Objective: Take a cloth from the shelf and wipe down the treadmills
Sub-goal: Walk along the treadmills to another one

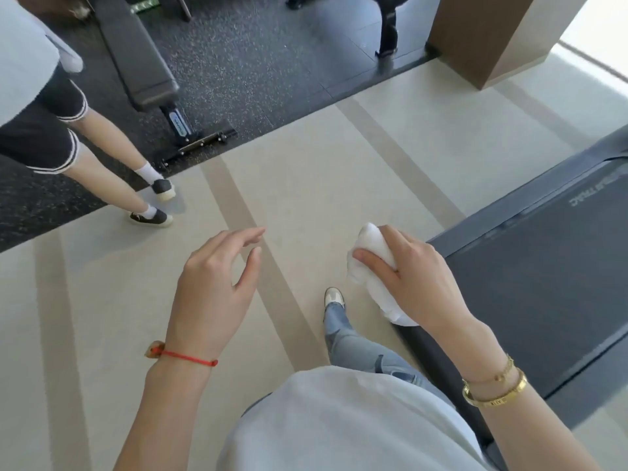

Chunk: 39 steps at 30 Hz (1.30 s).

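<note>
My right hand grips a bunched white cloth, held in the air just left of the treadmill's rear corner. The treadmill is dark grey with a wide running belt and fills the right side of the view. My left hand hovers over the beige floor with fingers loosely spread and holds nothing. A red string bracelet is on my left wrist, gold bangles on my right.
Another person in black shorts and dark shoes stands at the upper left. A black weight bench stands on the dark speckled rubber mat behind. A brown pillar rises at the upper right. My own leg and shoe are below.
</note>
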Motion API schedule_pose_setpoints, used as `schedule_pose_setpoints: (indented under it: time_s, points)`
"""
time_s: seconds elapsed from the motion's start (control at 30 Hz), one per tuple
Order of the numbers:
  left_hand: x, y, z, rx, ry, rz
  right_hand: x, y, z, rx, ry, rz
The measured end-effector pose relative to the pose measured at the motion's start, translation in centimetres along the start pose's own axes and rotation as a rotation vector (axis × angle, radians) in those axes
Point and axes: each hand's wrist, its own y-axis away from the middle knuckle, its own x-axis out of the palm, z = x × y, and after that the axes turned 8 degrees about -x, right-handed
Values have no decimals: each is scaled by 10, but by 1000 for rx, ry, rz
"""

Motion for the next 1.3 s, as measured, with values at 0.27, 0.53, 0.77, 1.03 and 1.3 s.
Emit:
schedule_pose_setpoints:
  time_s: [0.27,0.53,0.77,1.03,1.3]
  points:
    - [39,-143,-23,85,17,68,-34,-110,-51,80,-12,-105]
    - [77,-247,-58,136,47,144,-69,-191,-88,128,3,-188]
    - [114,-337,-81,258,77,216,-83,-246,-113,222,36,-238]
    - [159,-452,-89,363,92,248,-88,-335,-151,336,19,-289]
    - [207,-597,-117,467,124,279,-114,-456,-198,393,63,-341]
